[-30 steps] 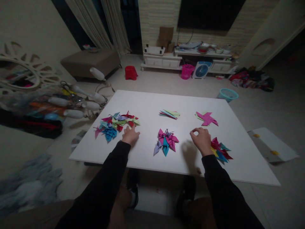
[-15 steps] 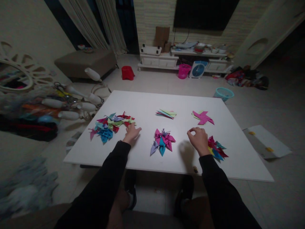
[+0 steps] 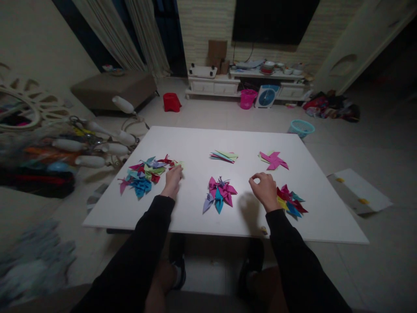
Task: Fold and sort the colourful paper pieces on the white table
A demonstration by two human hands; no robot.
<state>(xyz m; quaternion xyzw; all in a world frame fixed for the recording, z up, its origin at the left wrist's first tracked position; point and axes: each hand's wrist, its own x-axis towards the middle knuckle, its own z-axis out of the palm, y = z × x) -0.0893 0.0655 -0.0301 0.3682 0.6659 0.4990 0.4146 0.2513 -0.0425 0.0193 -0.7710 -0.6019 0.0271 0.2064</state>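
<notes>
My left hand [image 3: 172,181] is at the right end of a loose pile of folded paper cranes [image 3: 141,184] in blue, red, green, pink and lilac. Its fingers are drawn together at a light green paper crane [image 3: 178,164], which they partly cover. My right hand [image 3: 264,190] hovers above the table, thumb and forefinger curled into a ring, with nothing visible in it. Between the hands lies a group of pink, teal and lilac cranes [image 3: 220,192]. Beside my right wrist is another group of red, yellow and blue cranes [image 3: 293,204], partly hidden.
On the white table [image 3: 195,217] a fanned stack of folded paper strips [image 3: 224,156] lies toward the back. A pink paper pinwheel [image 3: 275,160] is to its right, over something light green. A small dark object [image 3: 263,231] sits near the front edge. A lamp [image 3: 114,149] stands close to the left side.
My left hand has moved slightly left, and its thumb has closed in toward the fingers at the crane. My right hand keeps its curled shape. The whole view has shifted a little.
</notes>
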